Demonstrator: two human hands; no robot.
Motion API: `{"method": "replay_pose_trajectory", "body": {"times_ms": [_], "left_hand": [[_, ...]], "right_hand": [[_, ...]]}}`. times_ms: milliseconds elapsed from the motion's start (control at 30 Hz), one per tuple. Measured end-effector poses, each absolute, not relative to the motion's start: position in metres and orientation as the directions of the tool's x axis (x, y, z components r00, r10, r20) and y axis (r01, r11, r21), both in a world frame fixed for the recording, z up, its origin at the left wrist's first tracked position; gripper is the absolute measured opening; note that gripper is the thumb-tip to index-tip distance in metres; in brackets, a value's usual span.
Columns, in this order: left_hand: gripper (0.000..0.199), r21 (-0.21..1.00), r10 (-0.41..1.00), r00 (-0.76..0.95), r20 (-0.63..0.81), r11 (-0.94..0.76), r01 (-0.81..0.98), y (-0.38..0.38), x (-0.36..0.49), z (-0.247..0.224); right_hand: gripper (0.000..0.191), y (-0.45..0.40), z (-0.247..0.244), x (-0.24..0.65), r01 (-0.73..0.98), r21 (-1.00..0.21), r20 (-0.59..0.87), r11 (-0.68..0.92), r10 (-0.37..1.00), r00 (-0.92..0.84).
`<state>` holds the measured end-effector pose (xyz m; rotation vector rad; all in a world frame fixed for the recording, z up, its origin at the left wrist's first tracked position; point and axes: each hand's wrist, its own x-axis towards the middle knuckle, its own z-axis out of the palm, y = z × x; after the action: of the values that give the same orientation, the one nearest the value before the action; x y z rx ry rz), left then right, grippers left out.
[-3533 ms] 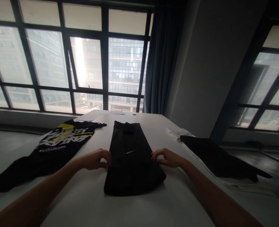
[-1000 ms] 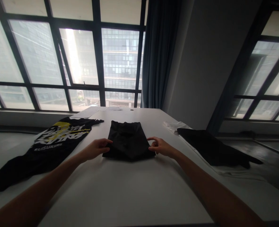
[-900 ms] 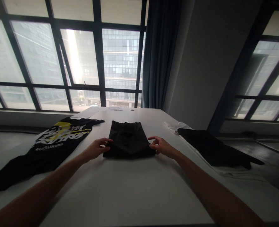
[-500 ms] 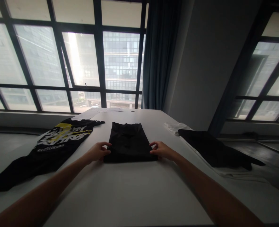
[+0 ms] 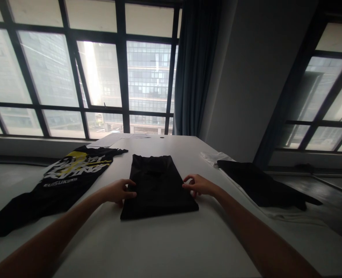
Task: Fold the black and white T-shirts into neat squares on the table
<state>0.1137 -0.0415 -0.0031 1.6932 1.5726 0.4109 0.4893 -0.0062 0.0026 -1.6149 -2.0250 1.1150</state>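
A folded black garment point(image 5: 159, 189) lies flat on the white table in front of me, its near edge closest to me and slightly slanted. My left hand point(image 5: 119, 192) is at its left side, with thumb and forefinger apart and their tips on the cloth. At the right side, my right hand point(image 5: 199, 185) has curved, parted fingers touching the edge. Neither hand visibly pinches the fabric. The underside of the garment is hidden.
A black T-shirt with yellow and white print point(image 5: 75, 170) lies at the left. Another black garment point(image 5: 258, 183) rests at the right, near white cloth point(image 5: 214, 157). Papers point(image 5: 107, 139) lie at the far end of the white table point(image 5: 159, 247). Windows and a curtain point(image 5: 195, 69) stand behind.
The folded black garment has shifted toward me and looks longer, its near edge now beyond my hands. My hands stay at its sides, with their fingers slightly more apart.
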Motion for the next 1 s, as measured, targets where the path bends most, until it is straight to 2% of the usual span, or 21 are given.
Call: {"method": "replay_pose_trajectory", "body": {"times_ms": [100, 233, 400, 533, 600, 667, 733, 800, 900, 1000], "left_hand": [[0.063, 0.655, 0.988, 0.148, -0.049, -0.081, 0.751, -0.032, 0.117, -0.01], [0.038, 0.562, 0.977, 0.179, 0.117, -0.214, 0.799, -0.031, 0.118, -0.007], [0.041, 0.515, 0.937, 0.202, 0.285, -0.328, 0.792, -0.037, 0.112, 0.006], [0.042, 0.381, 0.954, 0.227, 0.195, -0.287, 0.879, -0.04, 0.109, 0.005], [0.042, 0.28, 0.947, 0.22, 0.235, -0.283, 0.917, -0.044, 0.114, 0.004], [0.044, 0.237, 0.906, 0.262, 0.333, -0.35, 0.906, -0.049, 0.125, 0.0], [0.05, 0.258, 0.856, 0.362, 0.368, -0.468, 0.845, -0.055, 0.139, -0.006], [0.055, 0.3, 0.825, 0.47, 0.314, -0.556, 0.775, -0.06, 0.152, -0.016], [0.061, 0.34, 0.812, 0.564, 0.153, -0.579, 0.741, -0.062, 0.162, -0.031], [0.064, 0.343, 0.81, 0.585, 0.046, -0.563, 0.752, -0.059, 0.159, -0.038]], "right_hand": [[0.034, 0.004, -0.01, 0.477, 0.689, -0.701, 0.037, 0.185, 0.974, -0.224], [0.022, 0.012, -0.021, 0.466, 0.729, -0.578, 0.252, 0.367, 0.93, -0.268], [0.019, 0.008, -0.018, 0.466, 0.7, -0.499, 0.469, 0.511, 0.839, -0.277], [0.017, 0.004, -0.019, 0.468, 0.826, -0.39, 0.324, 0.407, 0.9, -0.291], [0.019, 0.001, -0.018, 0.466, 0.873, -0.321, 0.295, 0.368, 0.914, -0.277], [0.026, -0.004, -0.015, 0.462, 0.866, -0.292, 0.355, 0.406, 0.887, -0.296], [0.035, -0.01, -0.013, 0.456, 0.808, -0.301, 0.397, 0.506, 0.837, -0.377], [0.048, -0.015, -0.014, 0.448, 0.733, -0.325, 0.365, 0.598, 0.794, -0.486], [0.064, -0.023, -0.02, 0.438, 0.699, -0.339, 0.175, 0.63, 0.772, -0.611], [0.069, -0.028, -0.025, 0.435, 0.743, -0.325, 0.006, 0.585, 0.787, -0.617]]}}
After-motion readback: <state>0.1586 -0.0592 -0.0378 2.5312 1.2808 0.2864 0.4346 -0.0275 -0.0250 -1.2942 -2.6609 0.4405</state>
